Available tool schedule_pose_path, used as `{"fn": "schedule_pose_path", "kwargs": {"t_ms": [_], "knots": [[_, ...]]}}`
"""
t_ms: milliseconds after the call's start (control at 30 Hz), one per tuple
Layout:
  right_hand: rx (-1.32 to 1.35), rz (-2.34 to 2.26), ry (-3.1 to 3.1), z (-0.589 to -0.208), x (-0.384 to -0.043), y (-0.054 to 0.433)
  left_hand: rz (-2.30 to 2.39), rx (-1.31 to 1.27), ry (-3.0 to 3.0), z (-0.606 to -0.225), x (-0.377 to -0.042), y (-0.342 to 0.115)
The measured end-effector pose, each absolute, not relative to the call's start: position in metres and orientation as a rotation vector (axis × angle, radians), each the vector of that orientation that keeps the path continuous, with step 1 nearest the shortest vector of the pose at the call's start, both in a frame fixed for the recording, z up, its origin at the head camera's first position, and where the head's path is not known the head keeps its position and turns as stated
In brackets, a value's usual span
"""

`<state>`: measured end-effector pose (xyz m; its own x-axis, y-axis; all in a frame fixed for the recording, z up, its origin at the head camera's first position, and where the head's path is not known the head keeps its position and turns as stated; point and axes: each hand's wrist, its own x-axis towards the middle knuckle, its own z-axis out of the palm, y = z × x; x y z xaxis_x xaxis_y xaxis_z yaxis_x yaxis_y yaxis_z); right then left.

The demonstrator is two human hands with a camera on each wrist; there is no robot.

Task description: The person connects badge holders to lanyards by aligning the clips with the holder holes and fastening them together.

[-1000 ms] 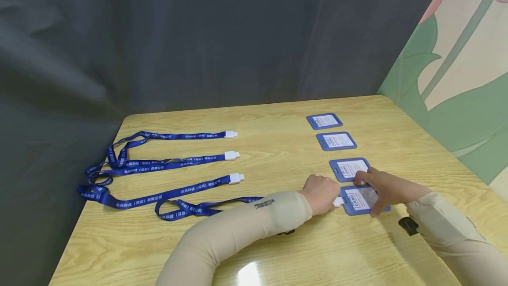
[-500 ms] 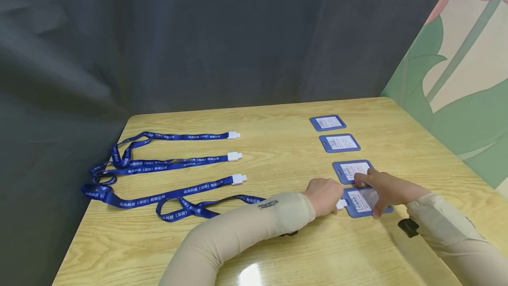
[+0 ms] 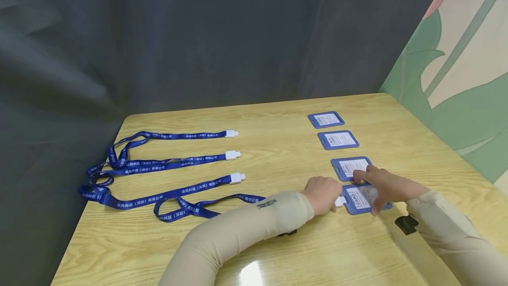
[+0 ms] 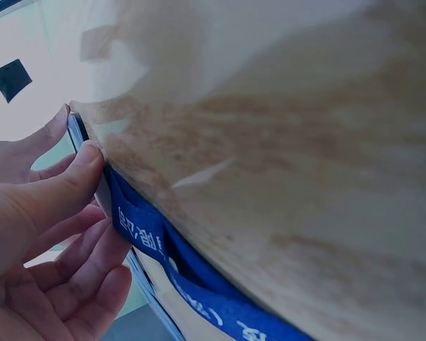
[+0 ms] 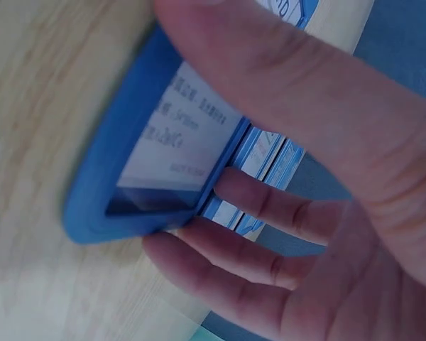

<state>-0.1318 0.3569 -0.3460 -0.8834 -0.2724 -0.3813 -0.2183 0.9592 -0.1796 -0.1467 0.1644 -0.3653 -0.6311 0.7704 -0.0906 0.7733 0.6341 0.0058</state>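
Well, the left hand [image 3: 323, 194] pinches the white clip [image 3: 340, 201] of the nearest strap [image 3: 251, 198], right by the slotted end of the nearest badge [image 3: 360, 199], which lies on the worktop [image 3: 274, 144]; whether the tip sits inside, I can't tell. The right hand [image 3: 386, 186] holds that badge between thumb and fingers, across its long edges. Should that hold slacken, a push could skid the badge away. A crooked tip might jam against the rim. Those fingers lie so near the next badge [image 3: 350, 167], a slip could knock it askew.
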Motion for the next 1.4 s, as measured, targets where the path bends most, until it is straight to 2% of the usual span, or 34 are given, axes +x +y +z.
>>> {"fn": "schedule_pose_path", "kwargs": {"t_ms": [567, 767, 867, 1033, 1233, 1400], "knots": [[-0.454, -0.232, 2.711, -0.345, -0.138, 0.354, -0.099, 1.305, 2.775, -0.363, -0.147, 0.165], [-0.358, -0.223, 2.687, -0.344, -0.139, 0.349, -0.11, 1.326, 2.774, -0.366, -0.147, 0.157], [-0.333, -0.228, 2.684, -0.345, -0.136, 0.35, -0.13, 1.347, 2.741, -0.365, -0.146, 0.138], [-0.337, -0.225, 2.697, -0.344, -0.134, 0.358, 0.01, 1.349, 2.718, -0.348, -0.157, 0.079], [-0.392, -0.225, 2.744, -0.332, -0.149, 0.365, 0.328, 1.001, 2.74, -0.338, -0.195, 0.004], [-0.464, -0.211, 2.8, -0.332, -0.168, 0.369, 0.379, 0.773, 2.768, -0.34, -0.219, -0.036]]}}
